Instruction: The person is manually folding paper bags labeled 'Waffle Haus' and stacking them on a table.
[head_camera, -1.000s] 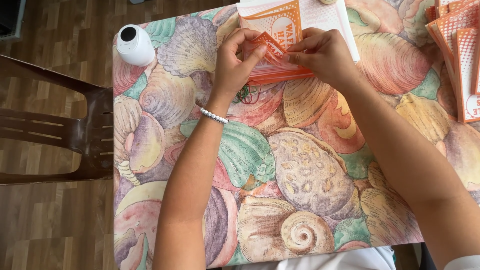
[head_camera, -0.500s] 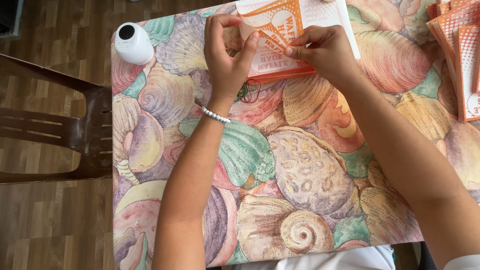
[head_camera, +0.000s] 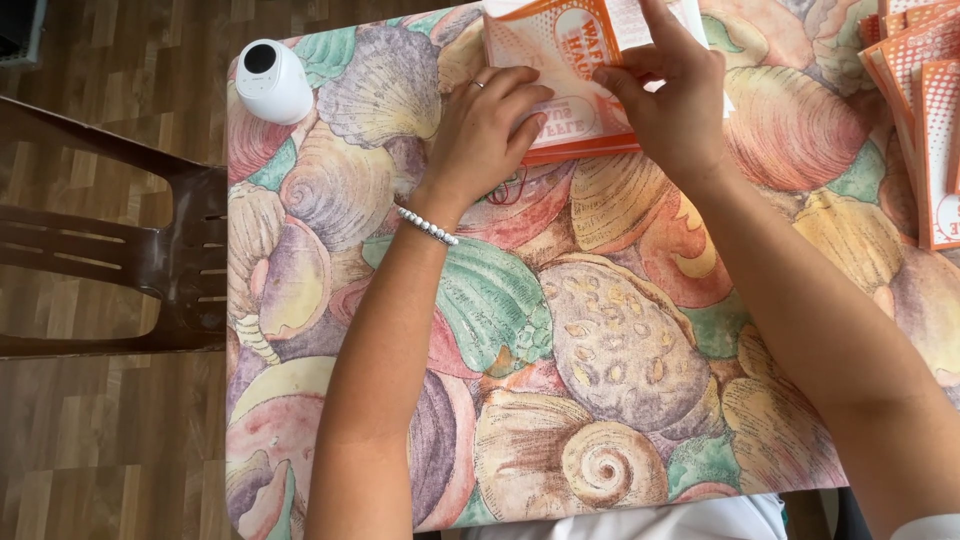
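Observation:
An orange and white printed paper sheet (head_camera: 560, 50) lies at the far edge of a table covered with a seashell-patterned cloth (head_camera: 600, 350). My left hand (head_camera: 485, 130) rests flat on the sheet's near left part, fingers pressing down on a folded flap. My right hand (head_camera: 670, 95) pinches the sheet's right side between thumb and fingers. A white bead bracelet sits on my left wrist. The sheet's top runs out of view.
A small white round device with a dark top (head_camera: 272, 80) stands at the table's far left corner. A stack of similar orange printed sheets (head_camera: 925, 110) lies at the far right. A brown plastic chair (head_camera: 120, 260) stands left of the table on a wooden floor.
My left hand has lowered from pinching a raised corner to pressing flat on the sheet. The sheet now lies flatter. My right hand has shifted slightly up along the sheet's right side.

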